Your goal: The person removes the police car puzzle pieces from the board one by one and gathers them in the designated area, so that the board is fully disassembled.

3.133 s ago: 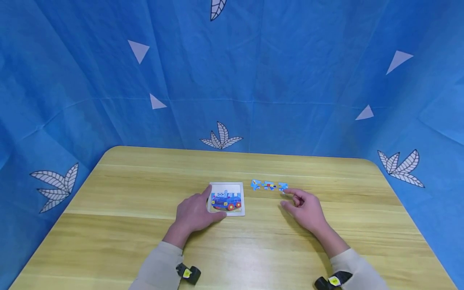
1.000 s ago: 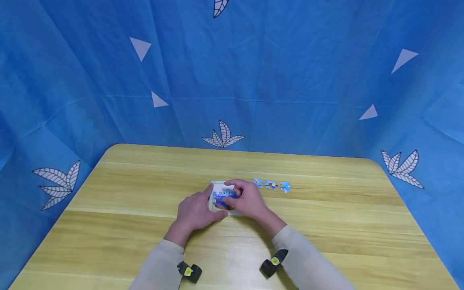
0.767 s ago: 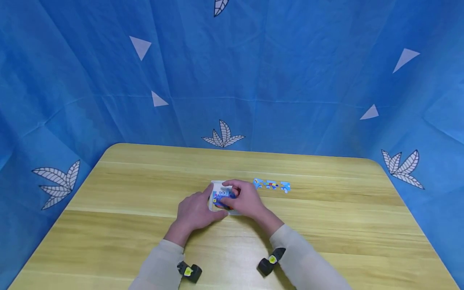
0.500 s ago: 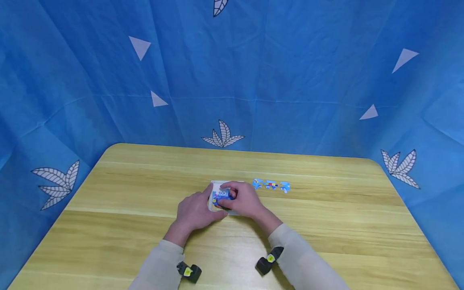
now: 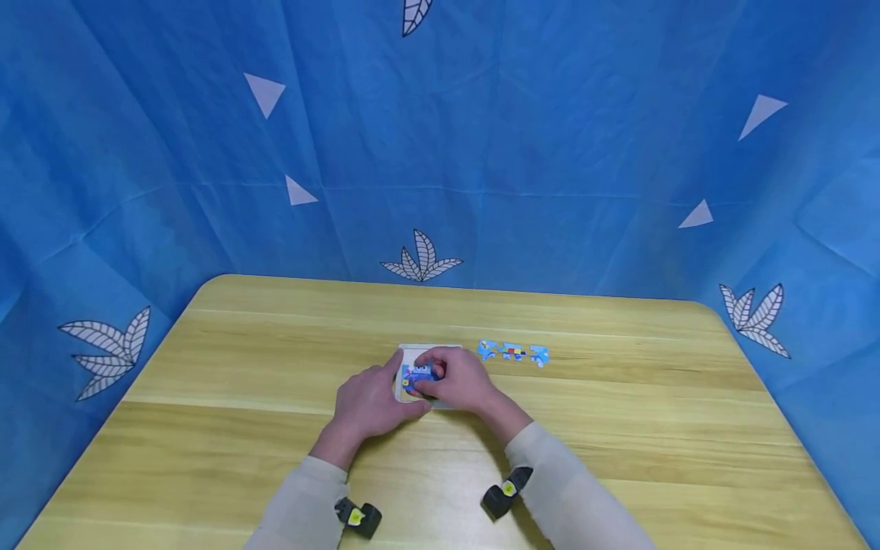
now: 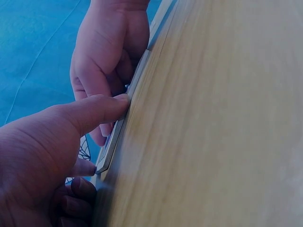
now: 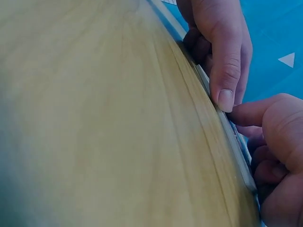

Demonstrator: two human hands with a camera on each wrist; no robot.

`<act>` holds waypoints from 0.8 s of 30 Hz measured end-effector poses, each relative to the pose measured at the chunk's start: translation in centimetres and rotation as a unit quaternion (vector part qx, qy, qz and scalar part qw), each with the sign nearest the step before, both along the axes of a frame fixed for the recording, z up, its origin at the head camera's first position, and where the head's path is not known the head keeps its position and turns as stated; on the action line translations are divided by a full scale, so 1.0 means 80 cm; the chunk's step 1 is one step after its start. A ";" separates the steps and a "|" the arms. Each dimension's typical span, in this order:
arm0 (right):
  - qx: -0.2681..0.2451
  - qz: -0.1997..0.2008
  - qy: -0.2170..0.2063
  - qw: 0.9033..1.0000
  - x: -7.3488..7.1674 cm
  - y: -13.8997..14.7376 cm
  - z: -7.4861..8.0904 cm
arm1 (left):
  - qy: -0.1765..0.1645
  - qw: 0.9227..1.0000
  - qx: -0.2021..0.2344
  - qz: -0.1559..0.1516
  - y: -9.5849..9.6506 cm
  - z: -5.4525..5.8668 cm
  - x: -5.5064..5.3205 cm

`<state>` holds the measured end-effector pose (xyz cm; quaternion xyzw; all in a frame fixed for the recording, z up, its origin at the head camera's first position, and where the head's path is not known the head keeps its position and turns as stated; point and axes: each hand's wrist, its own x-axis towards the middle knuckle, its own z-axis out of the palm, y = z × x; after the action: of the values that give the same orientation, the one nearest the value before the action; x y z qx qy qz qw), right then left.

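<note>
White tray (image 5: pixel 410 354) partly hidden, left hand (image 5: pixel 371 399) gripping its edges, right hand (image 5: pixel 464 380) bent, grasp unclear

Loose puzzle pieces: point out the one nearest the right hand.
The leftmost piece, at the end of the row beside the puzzle frame; the middle piece and the rightmost piece lie farther from the right hand.
</note>
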<state>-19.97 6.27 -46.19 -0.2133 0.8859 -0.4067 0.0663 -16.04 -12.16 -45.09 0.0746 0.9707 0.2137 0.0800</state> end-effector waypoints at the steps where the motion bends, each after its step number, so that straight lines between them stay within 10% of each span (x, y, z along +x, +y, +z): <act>1: 0.003 -0.001 -0.005 1.000 0.000 0.000 0.000 | 0.000 1.000 0.001 0.000 0.000 0.000 0.000; 24: -0.045 -0.030 -0.028 0.998 0.003 -0.002 -0.003 | -0.004 1.000 0.002 0.002 0.001 -0.001 -0.001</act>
<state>-19.71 6.15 -46.43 -0.1782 0.8704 -0.4536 0.0697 -16.14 -12.06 -45.17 0.0722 0.9701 0.2163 0.0832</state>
